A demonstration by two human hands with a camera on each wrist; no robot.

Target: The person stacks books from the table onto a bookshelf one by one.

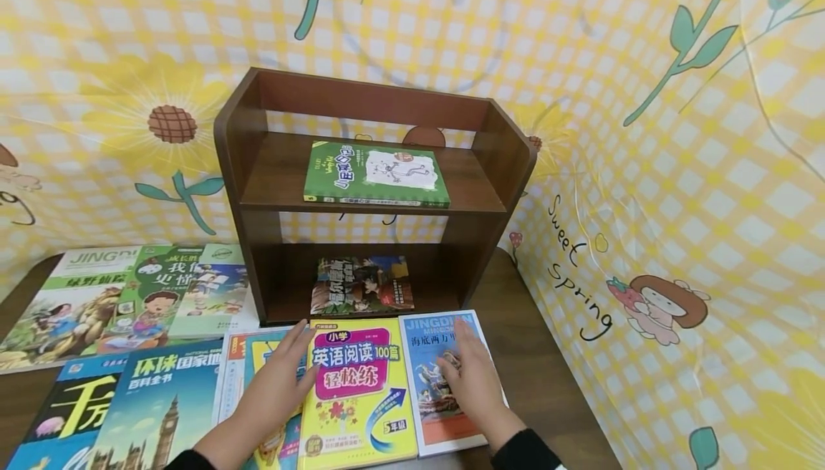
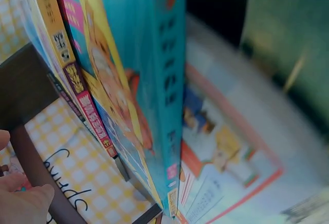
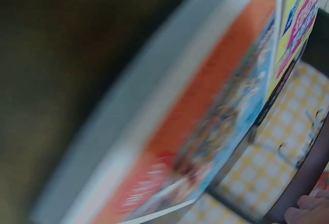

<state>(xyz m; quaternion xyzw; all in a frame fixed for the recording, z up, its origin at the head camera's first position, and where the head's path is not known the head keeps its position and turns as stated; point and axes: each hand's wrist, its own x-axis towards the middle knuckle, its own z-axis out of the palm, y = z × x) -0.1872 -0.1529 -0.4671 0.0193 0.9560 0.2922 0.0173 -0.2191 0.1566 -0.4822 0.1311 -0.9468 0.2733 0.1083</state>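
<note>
My left hand [image 1: 273,384] is over a teal and yellow book [image 1: 283,448], beside the left edge of a yellow English reading book [image 1: 357,395]. Its fingers extend toward the shelf and hold nothing. Above a blue and white book [image 1: 445,420] is my right hand [image 1: 473,380], fingers extended and thumb apart. Whether either hand touches the covers, I cannot tell. Parts of both hands show at the frame edges in the wrist views: left fingers [image 2: 25,198] and right fingers [image 3: 311,208]. A dark comic-style book [image 1: 362,285] lies on the lower shelf, behind the yellow book.
A brown two-tier bookshelf [image 1: 374,206] stands behind the books, a green book [image 1: 377,173] lying flat on its upper tier. Several more books, including a green-titled encyclopedia [image 1: 161,398] and a white and green book [image 1: 71,305], lie at left. A patterned cloth [image 1: 644,205] hangs behind and right.
</note>
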